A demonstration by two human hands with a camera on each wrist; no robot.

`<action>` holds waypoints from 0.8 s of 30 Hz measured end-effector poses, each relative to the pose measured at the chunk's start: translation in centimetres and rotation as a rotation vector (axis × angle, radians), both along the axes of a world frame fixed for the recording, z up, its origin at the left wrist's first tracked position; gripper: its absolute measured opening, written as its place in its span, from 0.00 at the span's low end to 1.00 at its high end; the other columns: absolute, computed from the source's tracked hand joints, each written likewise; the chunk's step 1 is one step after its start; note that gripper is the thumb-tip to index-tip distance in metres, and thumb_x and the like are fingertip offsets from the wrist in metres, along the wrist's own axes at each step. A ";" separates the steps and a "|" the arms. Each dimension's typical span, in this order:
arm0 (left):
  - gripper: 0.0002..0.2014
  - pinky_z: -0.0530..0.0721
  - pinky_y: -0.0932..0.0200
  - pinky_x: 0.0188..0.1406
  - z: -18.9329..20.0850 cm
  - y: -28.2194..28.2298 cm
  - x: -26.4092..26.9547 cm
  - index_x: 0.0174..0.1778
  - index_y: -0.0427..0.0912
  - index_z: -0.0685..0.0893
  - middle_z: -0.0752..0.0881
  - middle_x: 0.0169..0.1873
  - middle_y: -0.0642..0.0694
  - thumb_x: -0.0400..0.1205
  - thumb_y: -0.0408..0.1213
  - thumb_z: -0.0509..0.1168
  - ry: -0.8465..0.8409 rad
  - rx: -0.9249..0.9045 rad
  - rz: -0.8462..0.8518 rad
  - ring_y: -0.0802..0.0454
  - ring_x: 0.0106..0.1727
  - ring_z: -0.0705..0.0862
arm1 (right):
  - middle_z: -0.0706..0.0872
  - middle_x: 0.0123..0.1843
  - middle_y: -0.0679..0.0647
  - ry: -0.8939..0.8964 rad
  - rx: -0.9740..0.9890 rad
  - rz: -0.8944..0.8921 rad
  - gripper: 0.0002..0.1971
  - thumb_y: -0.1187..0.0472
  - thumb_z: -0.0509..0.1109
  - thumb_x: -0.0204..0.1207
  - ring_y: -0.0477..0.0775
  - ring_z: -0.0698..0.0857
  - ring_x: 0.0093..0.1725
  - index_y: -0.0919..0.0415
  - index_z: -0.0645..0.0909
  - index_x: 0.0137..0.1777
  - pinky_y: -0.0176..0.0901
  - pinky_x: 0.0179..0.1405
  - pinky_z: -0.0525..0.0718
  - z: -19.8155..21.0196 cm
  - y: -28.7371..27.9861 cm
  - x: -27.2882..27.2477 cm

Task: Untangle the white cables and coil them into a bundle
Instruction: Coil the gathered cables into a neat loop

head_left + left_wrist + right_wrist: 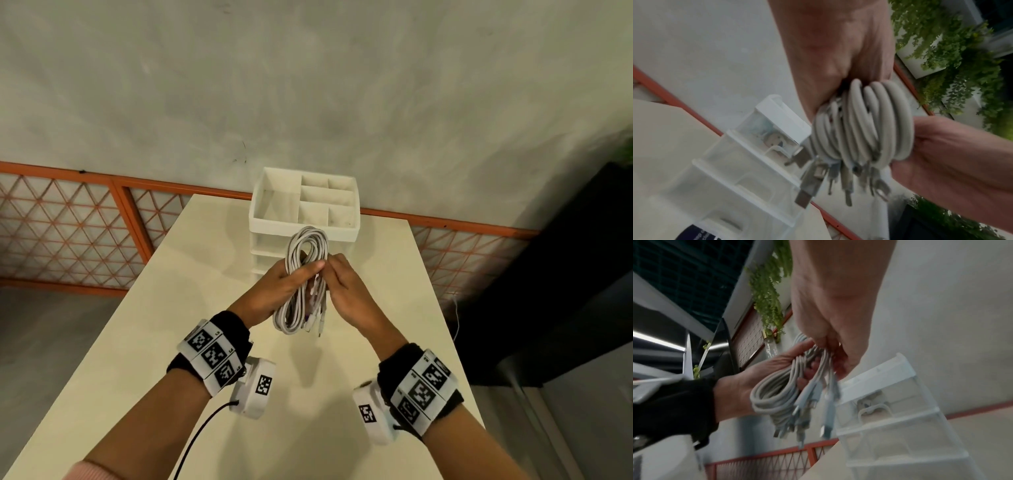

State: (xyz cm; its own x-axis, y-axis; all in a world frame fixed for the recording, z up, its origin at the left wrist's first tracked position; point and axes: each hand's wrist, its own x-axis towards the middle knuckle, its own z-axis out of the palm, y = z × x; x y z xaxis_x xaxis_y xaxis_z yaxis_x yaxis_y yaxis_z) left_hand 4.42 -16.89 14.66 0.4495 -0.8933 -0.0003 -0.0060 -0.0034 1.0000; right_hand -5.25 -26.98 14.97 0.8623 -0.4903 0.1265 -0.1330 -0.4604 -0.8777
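At frame centre, above the tabletop (212, 308): coiled white cables (301, 274).
My left hand (274, 291) grips the coil; right hand (346, 291) fingers pinch its middle.

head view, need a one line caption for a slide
Both hands, left and right, hold coiled white cables above a table before a drawer organizer.

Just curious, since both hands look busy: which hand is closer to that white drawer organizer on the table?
Right, slightly. The right hand sits just before the organizer's front; the left hand, gripping the cable bundle, lies a bit farther left.
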 end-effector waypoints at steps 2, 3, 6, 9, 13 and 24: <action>0.15 0.84 0.61 0.33 -0.2 0.2 0.1 0.45 0.38 0.83 0.86 0.28 0.48 0.84 0.46 0.60 0.008 -0.010 -0.019 0.54 0.30 0.86 | 0.73 0.47 0.52 0.046 -0.112 0.049 0.09 0.63 0.57 0.85 0.47 0.76 0.47 0.65 0.78 0.55 0.33 0.49 0.72 0.2 -0.8 -0.1; 0.13 0.85 0.61 0.38 -0.3 0.2 0.1 0.51 0.41 0.84 0.89 0.33 0.51 0.84 0.46 0.59 0.014 -0.015 -0.021 0.54 0.36 0.88 | 0.73 0.49 0.54 0.051 -0.138 0.069 0.10 0.64 0.60 0.83 0.49 0.77 0.49 0.67 0.79 0.58 0.32 0.49 0.75 0.5 -1.1 -0.1; 0.14 0.84 0.54 0.58 -0.7 0.1 0.2 0.60 0.49 0.83 0.90 0.48 0.52 0.84 0.49 0.58 0.066 -0.013 -0.043 0.53 0.55 0.88 | 0.75 0.47 0.56 0.008 -0.166 0.062 0.10 0.70 0.69 0.76 0.52 0.81 0.45 0.70 0.82 0.57 0.34 0.48 0.81 1.4 -1.4 -0.1; 0.17 0.77 0.52 0.69 -0.7 0.1 0.3 0.64 0.52 0.82 0.88 0.56 0.53 0.83 0.51 0.58 0.038 0.019 -0.062 0.56 0.63 0.84 | 0.75 0.37 0.49 -0.034 -0.214 -0.030 0.10 0.74 0.71 0.71 0.47 0.82 0.38 0.69 0.86 0.52 0.20 0.39 0.77 1.5 -1.2 0.2; 0.15 0.79 0.63 0.62 -0.1 0.1 -0.1 0.62 0.53 0.82 0.90 0.50 0.59 0.86 0.49 0.55 -0.011 0.020 -0.060 0.64 0.57 0.85 | 0.77 0.37 0.48 -0.037 -0.134 -0.088 0.10 0.72 0.72 0.71 0.53 0.85 0.42 0.67 0.86 0.52 0.20 0.38 0.80 1.2 -0.7 0.2; 0.16 0.83 0.58 0.40 -1.7 -0.6 -0.4 0.54 0.46 0.80 0.85 0.36 0.47 0.85 0.53 0.55 0.001 -0.013 0.051 0.55 0.36 0.86 | 0.83 0.50 0.60 0.131 -0.042 0.051 0.13 0.66 0.56 0.84 0.58 0.88 0.52 0.69 0.82 0.57 0.52 0.61 0.84 0.8 -1.7 0.1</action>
State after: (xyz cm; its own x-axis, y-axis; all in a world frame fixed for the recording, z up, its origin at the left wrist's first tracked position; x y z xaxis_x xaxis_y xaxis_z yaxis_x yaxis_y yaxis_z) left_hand 4.01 -17.48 12.99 0.4944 -0.8692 0.0109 -0.0056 0.0094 0.9999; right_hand -5.14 -28.70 15.75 0.8964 -0.4423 0.0304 -0.2210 -0.5052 -0.8343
